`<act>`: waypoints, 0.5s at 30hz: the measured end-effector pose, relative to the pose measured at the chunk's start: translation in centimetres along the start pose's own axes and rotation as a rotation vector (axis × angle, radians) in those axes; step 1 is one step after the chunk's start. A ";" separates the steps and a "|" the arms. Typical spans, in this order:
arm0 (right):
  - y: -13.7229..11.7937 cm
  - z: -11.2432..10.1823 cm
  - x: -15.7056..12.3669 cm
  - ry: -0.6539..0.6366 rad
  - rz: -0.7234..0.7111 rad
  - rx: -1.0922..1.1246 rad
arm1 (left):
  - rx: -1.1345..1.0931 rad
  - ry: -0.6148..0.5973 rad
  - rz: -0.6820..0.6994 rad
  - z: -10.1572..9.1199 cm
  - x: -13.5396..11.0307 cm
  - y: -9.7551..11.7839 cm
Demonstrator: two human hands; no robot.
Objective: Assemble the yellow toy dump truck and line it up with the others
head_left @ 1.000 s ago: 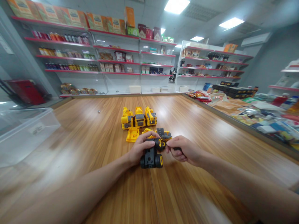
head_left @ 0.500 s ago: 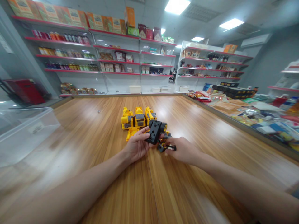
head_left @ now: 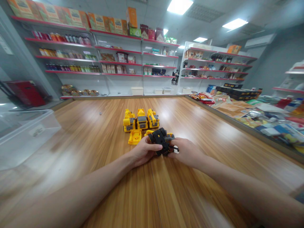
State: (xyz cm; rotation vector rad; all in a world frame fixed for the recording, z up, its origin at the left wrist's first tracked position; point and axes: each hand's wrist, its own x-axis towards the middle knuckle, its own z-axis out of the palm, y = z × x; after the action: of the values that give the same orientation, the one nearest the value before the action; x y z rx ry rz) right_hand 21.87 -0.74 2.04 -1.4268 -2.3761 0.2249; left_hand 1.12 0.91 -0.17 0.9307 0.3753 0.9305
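My left hand (head_left: 143, 151) is wrapped round a black toy truck chassis (head_left: 159, 139), with the thumb pressed on its flat, holed underside. Dark wheels sit along its edges. Close against the chassis on the right, my right hand (head_left: 186, 151) pinches a small black rod-like piece (head_left: 175, 148); its exact kind is unclear. Just beyond the hands lies a yellow plastic toy body part (head_left: 135, 137). Behind it three yellow toy construction trucks (head_left: 142, 120) stand side by side. More yellow and grey toy parts are partly hidden behind the chassis.
A clear plastic bin (head_left: 26, 136) stands at the left of the wooden table (head_left: 95, 145). Along the right side lie many packaged goods (head_left: 249, 114) beyond a raised edge. A tiny object (head_left: 100, 113) rests on the far left tabletop. Stocked shelves (head_left: 118, 63) line the back.
My left hand has turned the chassis and brought it lower and nearer, closer to the right hand's fingers. The right hand has stayed almost in place.
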 end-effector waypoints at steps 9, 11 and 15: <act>-0.4 -0.1 0.0 0.109 0.057 0.195 | -0.078 0.099 0.002 -0.6 0.0 0.4; -0.7 -0.5 -0.1 0.144 0.063 0.230 | -0.129 0.127 0.005 -0.9 0.0 0.6; -1.1 -1.0 -0.2 0.203 0.076 0.261 | -0.153 0.164 0.010 -0.9 0.0 0.7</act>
State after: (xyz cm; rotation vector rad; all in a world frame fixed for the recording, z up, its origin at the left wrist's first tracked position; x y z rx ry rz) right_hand 21.47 -1.44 3.28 -1.3486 -2.0479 0.3763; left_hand 0.13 1.58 -0.10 0.7195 0.4331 1.0330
